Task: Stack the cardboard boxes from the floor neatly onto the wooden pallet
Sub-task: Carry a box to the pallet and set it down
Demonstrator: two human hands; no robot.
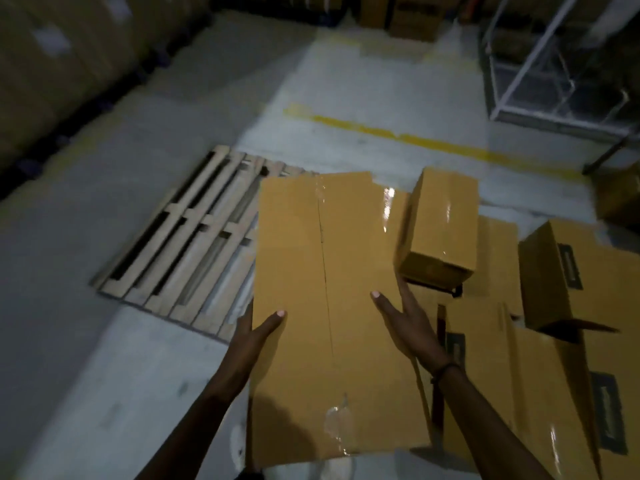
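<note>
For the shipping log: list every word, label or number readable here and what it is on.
None can be read.
Dark printed labels on the boxes at right: too blurred.
Held box: only clear tape, no print visible.
Pale label on the far-left stack: blurred.

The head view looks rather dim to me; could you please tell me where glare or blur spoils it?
Head view: glare streaks the clear tape on the large tan cardboard box; the tall stacked cartons upper left are dark and smeared; the grey concrete floor is unevenly lit.
</note>
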